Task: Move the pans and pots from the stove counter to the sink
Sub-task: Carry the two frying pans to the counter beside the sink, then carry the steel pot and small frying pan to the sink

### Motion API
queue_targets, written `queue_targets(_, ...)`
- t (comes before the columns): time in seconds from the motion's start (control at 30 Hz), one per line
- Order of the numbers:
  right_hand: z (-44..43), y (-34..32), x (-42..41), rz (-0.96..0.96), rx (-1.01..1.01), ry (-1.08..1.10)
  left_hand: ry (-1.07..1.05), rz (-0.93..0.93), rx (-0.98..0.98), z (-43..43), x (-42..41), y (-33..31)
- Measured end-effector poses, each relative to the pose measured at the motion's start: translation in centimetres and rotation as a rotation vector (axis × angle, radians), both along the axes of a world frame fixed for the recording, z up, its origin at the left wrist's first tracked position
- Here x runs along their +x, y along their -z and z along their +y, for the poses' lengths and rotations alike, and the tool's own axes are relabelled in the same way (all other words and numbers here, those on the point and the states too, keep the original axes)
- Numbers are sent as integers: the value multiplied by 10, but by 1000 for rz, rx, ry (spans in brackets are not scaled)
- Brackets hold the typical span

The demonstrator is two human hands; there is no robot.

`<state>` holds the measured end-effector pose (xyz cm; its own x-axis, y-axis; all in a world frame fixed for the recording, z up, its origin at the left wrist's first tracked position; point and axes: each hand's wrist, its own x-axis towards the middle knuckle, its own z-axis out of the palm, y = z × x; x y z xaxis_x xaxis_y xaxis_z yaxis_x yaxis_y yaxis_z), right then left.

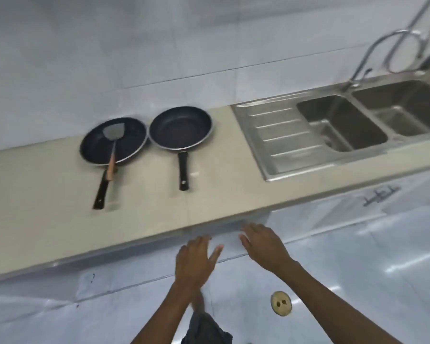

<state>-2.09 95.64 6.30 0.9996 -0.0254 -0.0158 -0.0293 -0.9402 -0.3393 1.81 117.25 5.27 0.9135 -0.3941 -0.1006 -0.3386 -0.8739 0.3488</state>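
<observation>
Two round black frying pans sit side by side on the long beige stone counter [209, 194]. The left black pan [113, 140] has a grey metal spatula with a wooden handle [113, 142] lying in it. The right black pan [181, 127] has nothing in it, and its black handle points toward the person. The shiny steel double sink [343, 125] is off to the right, well apart from both pans.

The left hand [195, 259] and the right hand [263, 244] are spread flat and hold nothing. They hover by the counter's front edge, below the pans.

I think the best move is to grab the right pan's handle first, since it is nearer. Lift it level, then carry it to the sink.
</observation>
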Motion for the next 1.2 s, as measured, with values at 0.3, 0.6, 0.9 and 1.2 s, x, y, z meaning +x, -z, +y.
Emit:
queue_targets(0.3,-217,-53,-164,-196,-313,357,680,-304,-140,-277,-66,-66)
queue_targets(0.6,-417,-103,-295,-57,-381,833,1062,-299,-130,-554,-142,-102)
queue_targets(0.9,-662,-142,-339,4,-388,1067,1199,-300,-207,-853,-184,-122)
queue_targets(1.2,-868,-132,-390,9,-323,1196,1310,-310,-168,-1086,-227,-113)
